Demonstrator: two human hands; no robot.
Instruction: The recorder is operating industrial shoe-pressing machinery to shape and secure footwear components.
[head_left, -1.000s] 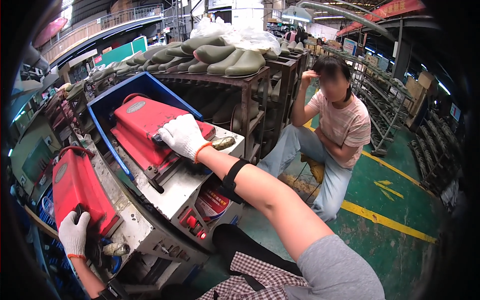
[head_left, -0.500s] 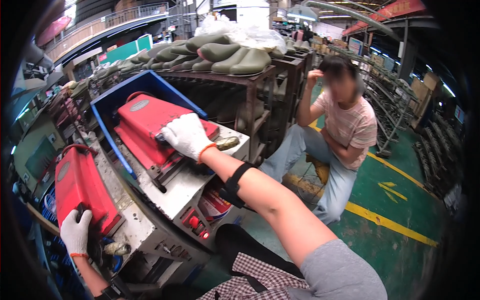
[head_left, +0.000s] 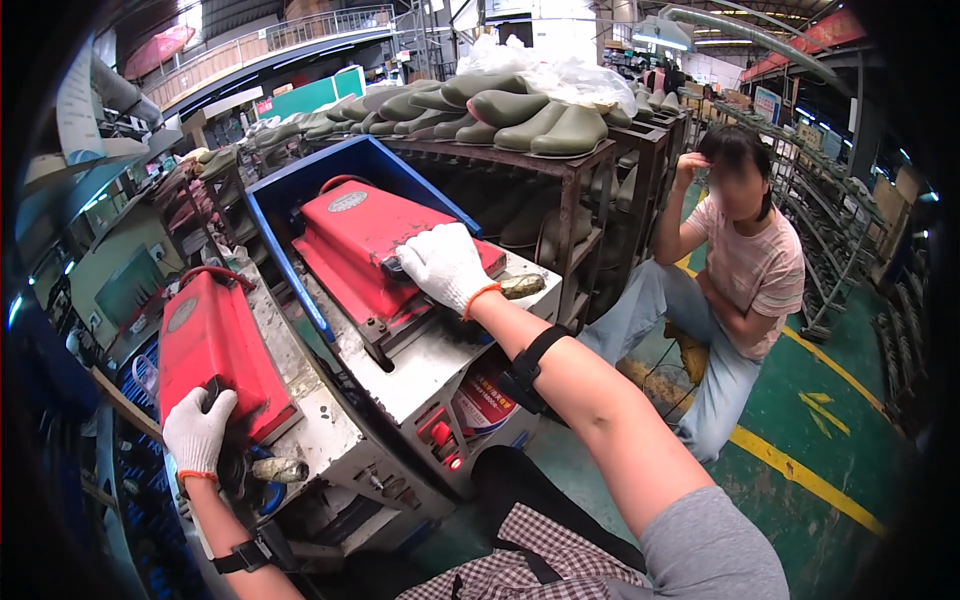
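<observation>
Two red metal machine covers lie side by side on off-white, worn machine tops. My left hand (head_left: 198, 432), in a white knit glove with an orange cuff, is closed around the black handle (head_left: 213, 393) of the left cover (head_left: 210, 345). In a matching glove, my right hand (head_left: 445, 268) grips the near end of the right cover (head_left: 365, 240), which sits within a blue raised frame (head_left: 268, 232). Only a bit of the black handle (head_left: 395, 270) there shows; fingers hide the rest. Both covers appear lowered. A tape-wrapped grip (head_left: 280, 470) sits beside my left wrist, another (head_left: 522, 287) beside my right.
Olive-green clog-like shoes (head_left: 520, 125) are heaped on a rusty metal rack (head_left: 575, 165) behind the machines. A seated person (head_left: 745, 240) in a striped shirt is close on the right. A red switch (head_left: 440, 433) and lit red lamp (head_left: 456, 463) are on the right machine's front.
The whole view has swung left, so the machines and the seated person appear farther right. Both hands stay on the covers' handles. The covers show no clear movement.
</observation>
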